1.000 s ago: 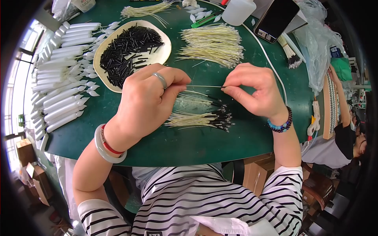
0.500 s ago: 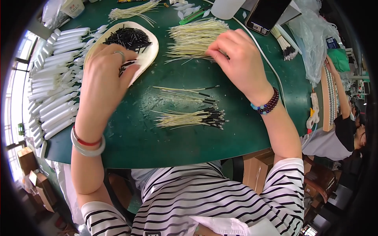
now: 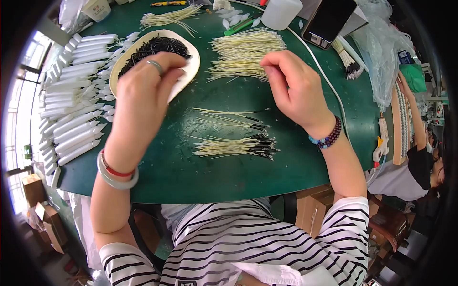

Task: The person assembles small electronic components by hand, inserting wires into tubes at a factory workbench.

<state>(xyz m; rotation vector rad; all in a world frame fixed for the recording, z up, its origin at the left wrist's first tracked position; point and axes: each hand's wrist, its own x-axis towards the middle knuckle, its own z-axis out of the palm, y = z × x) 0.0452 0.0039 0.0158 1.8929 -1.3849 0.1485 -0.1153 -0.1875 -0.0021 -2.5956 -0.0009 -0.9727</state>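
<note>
My left hand (image 3: 143, 90) hovers over the near edge of a cream tray (image 3: 192, 71) piled with short black tubes (image 3: 164, 46). Its thumb and fingertips are drawn together, and motion blur hides what they pinch. Beside a thick bundle of thin pale-yellow wires (image 3: 243, 52), my right hand (image 3: 298, 90) has thumb and forefinger pressed together at the bundle's right end; anything between them is too small to make out. Nearer me lies a bunch of wires with black sleeves (image 3: 229, 146) toward their right ends. A few similar sleeved wires (image 3: 229, 116) lie loosely just beyond it.
White candle-shaped pieces (image 3: 76, 121) lie in rows along the left. A white cable (image 3: 322, 64) curves past my right hand. At the back right are a phone (image 3: 329, 21), a white cylinder (image 3: 281, 13) and a green cutter (image 3: 238, 26). A glue gun (image 3: 380, 143) hangs at the right edge.
My left hand has risen from among the tubes and shifted right toward the tray's edge. My right hand stays by the wire bundle. The whole view has shifted slightly.
</note>
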